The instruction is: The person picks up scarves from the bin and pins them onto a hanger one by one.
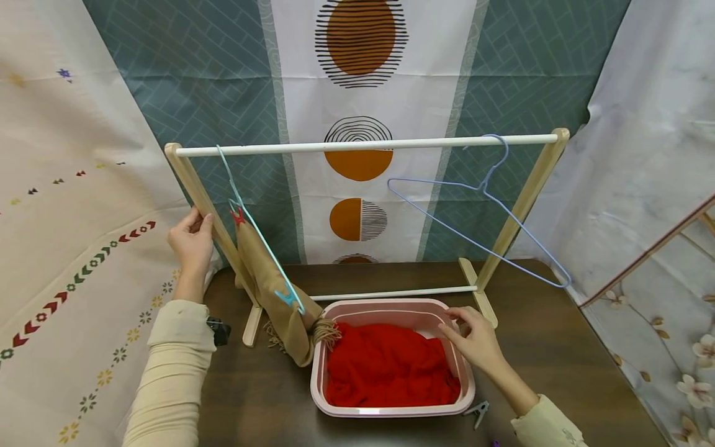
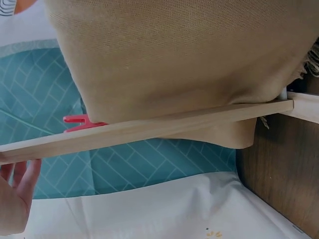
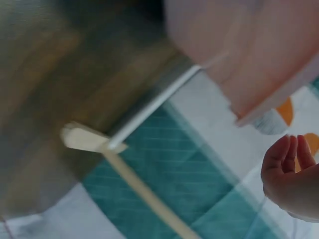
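My left hand [image 1: 192, 241] holds the left wooden post [image 1: 208, 205] of a hanging rack partway up, thumb and fingertips at its edge. Beside it a tan fringed scarf [image 1: 267, 264] hangs from a light-blue hanger [image 1: 254, 226], held by a red clothespin [image 1: 238, 216] and a blue clothespin [image 1: 287, 297]. My right hand [image 1: 473, 335] is at the right rim of a pink basin [image 1: 391, 411], fingers loosely bent with nothing in them. Red cloth [image 1: 391, 366] lies bunched in the basin. In the right wrist view the right hand [image 3: 289, 174] shows apart from the basin [image 3: 239, 50].
A bare periwinkle hanger [image 1: 480, 186] hangs near the right end of the rack's white rod [image 1: 335, 147]. A grey clothespin [image 1: 478, 412] lies on the dark table [image 1: 536, 372] beside the basin. Patterned curtains [image 1: 223, 81] enclose the table.
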`<action>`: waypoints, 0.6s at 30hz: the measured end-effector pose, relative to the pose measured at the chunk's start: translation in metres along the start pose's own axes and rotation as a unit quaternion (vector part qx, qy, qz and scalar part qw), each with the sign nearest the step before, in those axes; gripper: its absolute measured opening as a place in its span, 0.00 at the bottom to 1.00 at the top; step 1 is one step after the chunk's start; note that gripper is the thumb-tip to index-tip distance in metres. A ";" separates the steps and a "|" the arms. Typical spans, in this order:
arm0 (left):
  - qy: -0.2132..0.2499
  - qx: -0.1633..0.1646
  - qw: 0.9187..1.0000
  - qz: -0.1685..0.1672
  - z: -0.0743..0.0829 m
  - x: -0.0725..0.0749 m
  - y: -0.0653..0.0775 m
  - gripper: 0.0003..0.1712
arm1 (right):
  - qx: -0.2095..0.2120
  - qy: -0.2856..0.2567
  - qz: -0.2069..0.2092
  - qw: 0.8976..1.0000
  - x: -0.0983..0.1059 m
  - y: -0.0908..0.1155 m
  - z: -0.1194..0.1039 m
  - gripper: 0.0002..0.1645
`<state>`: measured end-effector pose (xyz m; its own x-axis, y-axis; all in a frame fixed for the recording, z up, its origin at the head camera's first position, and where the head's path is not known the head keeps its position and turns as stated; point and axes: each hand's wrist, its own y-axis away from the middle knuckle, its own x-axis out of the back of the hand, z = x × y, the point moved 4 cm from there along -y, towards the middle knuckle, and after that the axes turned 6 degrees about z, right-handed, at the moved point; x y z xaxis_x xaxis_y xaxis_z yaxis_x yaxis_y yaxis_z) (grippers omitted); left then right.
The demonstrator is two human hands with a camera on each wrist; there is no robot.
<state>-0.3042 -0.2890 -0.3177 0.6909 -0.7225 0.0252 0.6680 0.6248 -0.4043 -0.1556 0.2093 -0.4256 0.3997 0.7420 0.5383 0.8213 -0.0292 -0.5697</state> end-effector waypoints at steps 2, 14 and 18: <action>0.001 0.013 1.000 0.001 0.001 0.000 0.000 0.19 | 0.001 0.023 0.006 1.000 0.003 0.005 0.008 0.16; 0.011 0.059 0.998 0.011 0.000 0.021 0.025 0.18 | -0.087 0.016 -0.047 0.995 0.001 0.029 0.037 0.30; 0.064 0.038 0.997 0.016 0.000 0.030 0.042 0.10 | -0.133 -0.016 -0.081 0.988 -0.002 0.032 0.042 0.31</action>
<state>-0.2559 -0.2846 -0.3339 0.6743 -0.7311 -0.1043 0.6693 0.6647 -0.3320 -0.1470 0.2351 -0.4705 0.2443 0.7718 0.5871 0.9533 -0.0804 -0.2911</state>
